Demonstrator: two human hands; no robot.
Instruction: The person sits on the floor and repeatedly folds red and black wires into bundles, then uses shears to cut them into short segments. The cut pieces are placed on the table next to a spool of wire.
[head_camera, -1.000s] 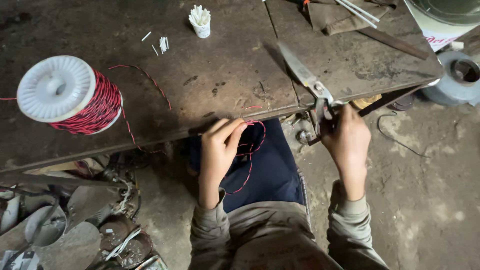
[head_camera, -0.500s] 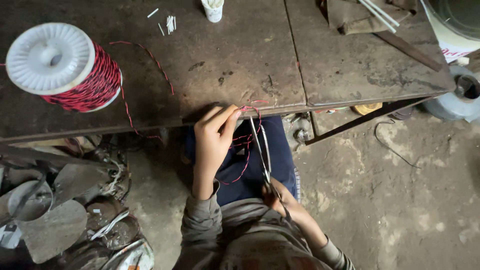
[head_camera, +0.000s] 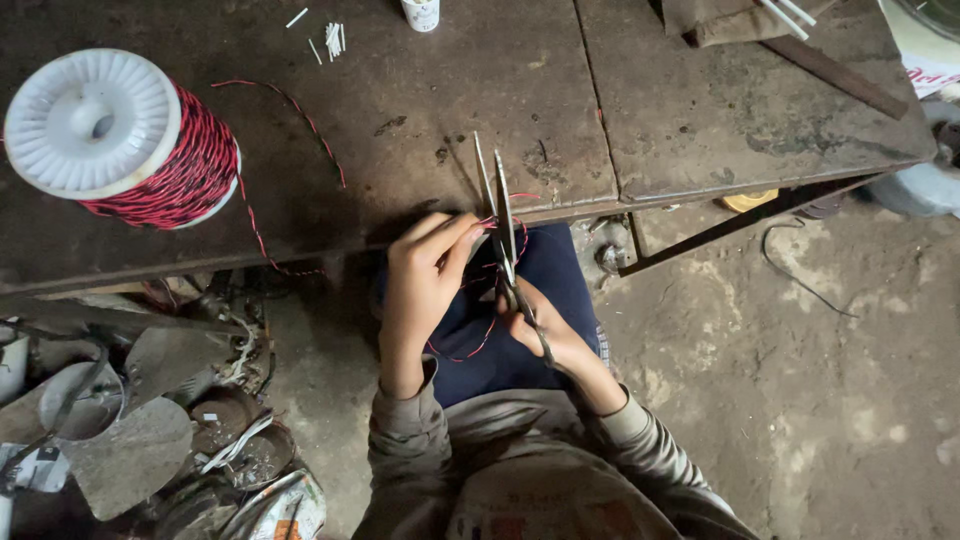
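I note red-and-black twisted wire (head_camera: 478, 345), looped at the bench edge, pinched taut, scissors (head_camera: 503, 225), long bare-metal blades slightly parted, pointing upward, straddling the wire

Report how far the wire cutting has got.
Done: a length is pulled off the spool. In hand: the left hand pinches red-and-black wire between the open scissors held by the right hand. Left: the cut itself.

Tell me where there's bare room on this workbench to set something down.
The workbench is barest between the wire spool and the scissors, and right of the scissors. It is crowded at the back edge, by the white sticks and cup.
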